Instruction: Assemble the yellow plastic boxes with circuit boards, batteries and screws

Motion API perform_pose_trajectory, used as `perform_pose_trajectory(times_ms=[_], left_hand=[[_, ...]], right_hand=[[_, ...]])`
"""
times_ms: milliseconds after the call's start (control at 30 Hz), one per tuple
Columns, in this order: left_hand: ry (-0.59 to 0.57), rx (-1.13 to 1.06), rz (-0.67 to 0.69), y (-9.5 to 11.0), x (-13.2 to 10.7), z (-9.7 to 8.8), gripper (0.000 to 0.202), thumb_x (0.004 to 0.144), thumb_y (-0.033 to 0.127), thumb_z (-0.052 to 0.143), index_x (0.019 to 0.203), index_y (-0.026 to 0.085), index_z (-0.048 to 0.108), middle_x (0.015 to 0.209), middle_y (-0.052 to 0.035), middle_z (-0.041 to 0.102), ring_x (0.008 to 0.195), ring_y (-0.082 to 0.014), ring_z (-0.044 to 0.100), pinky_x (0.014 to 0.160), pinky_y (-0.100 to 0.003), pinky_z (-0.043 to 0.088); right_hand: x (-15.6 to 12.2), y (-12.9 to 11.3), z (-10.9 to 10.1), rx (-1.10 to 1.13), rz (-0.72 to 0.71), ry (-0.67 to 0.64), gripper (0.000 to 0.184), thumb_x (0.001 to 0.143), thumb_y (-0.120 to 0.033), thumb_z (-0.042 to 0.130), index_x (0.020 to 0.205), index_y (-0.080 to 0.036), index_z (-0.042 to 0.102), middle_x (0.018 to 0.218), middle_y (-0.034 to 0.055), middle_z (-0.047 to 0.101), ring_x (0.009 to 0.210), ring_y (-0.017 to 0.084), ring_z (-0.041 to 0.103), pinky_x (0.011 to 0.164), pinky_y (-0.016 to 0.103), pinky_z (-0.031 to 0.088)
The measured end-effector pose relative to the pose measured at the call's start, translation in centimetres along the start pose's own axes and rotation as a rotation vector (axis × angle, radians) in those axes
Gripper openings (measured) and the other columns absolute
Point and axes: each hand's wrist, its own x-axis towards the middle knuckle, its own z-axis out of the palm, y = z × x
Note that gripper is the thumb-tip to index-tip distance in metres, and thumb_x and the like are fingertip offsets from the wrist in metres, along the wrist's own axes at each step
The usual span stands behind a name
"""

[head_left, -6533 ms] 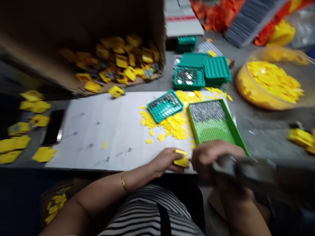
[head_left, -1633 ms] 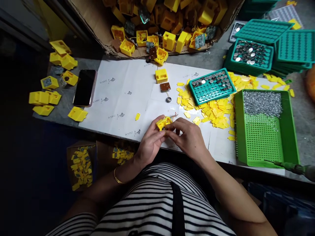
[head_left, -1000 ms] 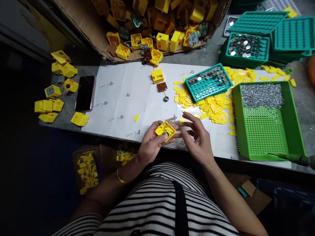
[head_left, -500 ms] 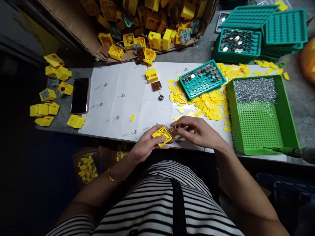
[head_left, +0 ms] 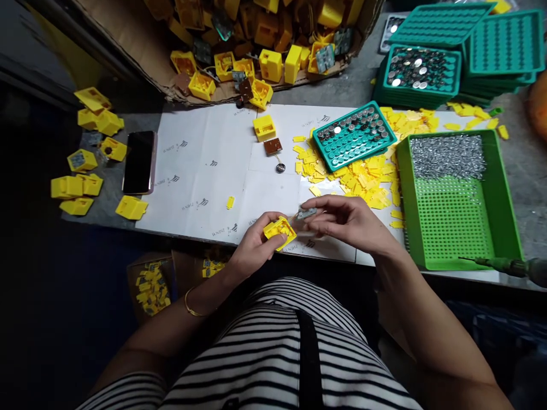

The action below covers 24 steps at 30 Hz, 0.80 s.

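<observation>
My left hand [head_left: 255,244] grips a small open yellow plastic housing [head_left: 280,232] just above the near edge of the white paper sheet [head_left: 205,165]. My right hand [head_left: 348,219] pinches a small grey circuit board [head_left: 306,213] right beside the housing. Farther back on the paper lie another yellow housing [head_left: 264,127], a brown circuit board [head_left: 272,146] and a small round speaker [head_left: 280,167]. A teal tray of button cells [head_left: 354,135] rests on a heap of small yellow lids [head_left: 363,179].
A green perforated tray of screws [head_left: 453,193] stands at the right, with an electric screwdriver [head_left: 508,266] at its near edge. A cardboard box of yellow housings [head_left: 256,51] lies at the back. Stacked teal trays [head_left: 461,54] are back right; a phone [head_left: 139,162] and loose housings [head_left: 83,165] left.
My right hand has lifted the grey board up beside the housing. The left hand has held the housing in about the same place near the paper's edge.
</observation>
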Motion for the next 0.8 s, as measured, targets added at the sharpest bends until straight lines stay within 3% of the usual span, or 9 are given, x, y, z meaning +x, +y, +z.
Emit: perform_pose_trajectory(times_ms=[133,233,400,567,667,800], left_hand=[[-0.031,-0.015,-0.05,0.5,-0.3,0.2,0.03,0.083,0.03,0.06,0.109,0.021,0.049,0.092,-0.0009,0.067,0.055,-0.0048,0.05,0.046,-0.015,0.039],[0.001,0.031,-0.019,0.5,-0.3,0.3,0.03,0.083,0.029,0.061,0.11,0.021,0.049,0.094,-0.0007,0.065,0.055,-0.0038,0.048,0.048,-0.015,0.042],[0.006,0.035,0.005,0.1,-0.2,0.7,0.03,0.082,0.028,0.061,0.108,0.022,0.047,0.097,0.001,0.061,0.044,-0.0012,0.052,0.04,-0.015,0.038],[0.011,-0.188,-0.093,0.3,0.1,1.4,0.04,0.08,0.031,0.064,0.109,0.024,0.039,0.094,0.0008,0.061,0.059,-0.013,0.069,0.046,-0.019,0.047],[0.024,-0.282,-0.135,0.6,0.3,1.5,0.047,0.08,0.032,0.064,0.119,0.026,0.04,0.096,-0.0001,0.061,0.055,-0.0098,0.065,0.044,-0.018,0.044],[0.032,-0.279,-0.149,0.8,0.5,1.3,0.035,0.084,0.034,0.059,0.116,0.025,0.048,0.09,0.0011,0.06,0.048,-0.0045,0.056,0.039,-0.016,0.034]], right_hand=[[0.0,0.0,-0.1,-0.46,-0.22,0.201,0.024,0.084,-0.037,0.068,0.098,-0.018,0.074,0.083,0.005,0.067,0.07,0.014,0.061,0.065,0.027,0.049],[-0.1,-0.3,-0.1,-0.64,-0.311,0.25,0.022,0.085,-0.04,0.067,0.093,-0.021,0.075,0.085,0.0053,0.063,0.073,0.014,0.057,0.061,0.025,0.044],[-0.6,-0.8,0.6,-0.554,-0.157,0.146,0.03,0.092,-0.045,0.057,0.089,-0.018,0.069,0.075,0.0021,0.069,0.063,0.011,0.058,0.058,0.023,0.043],[-1.0,-0.3,1.2,-0.462,-0.183,0.236,0.03,0.088,-0.044,0.063,0.102,-0.019,0.072,0.091,0.0053,0.072,0.071,0.014,0.063,0.062,0.025,0.048],[-1.2,0.1,1.3,-0.374,-0.158,0.208,0.029,0.087,-0.041,0.064,0.105,-0.019,0.073,0.089,0.005,0.071,0.064,0.012,0.062,0.058,0.024,0.05],[-1.3,0.1,1.7,-0.247,-0.104,0.182,0.026,0.088,-0.036,0.063,0.105,-0.017,0.07,0.075,0.0016,0.07,0.053,0.01,0.061,0.052,0.022,0.051]])
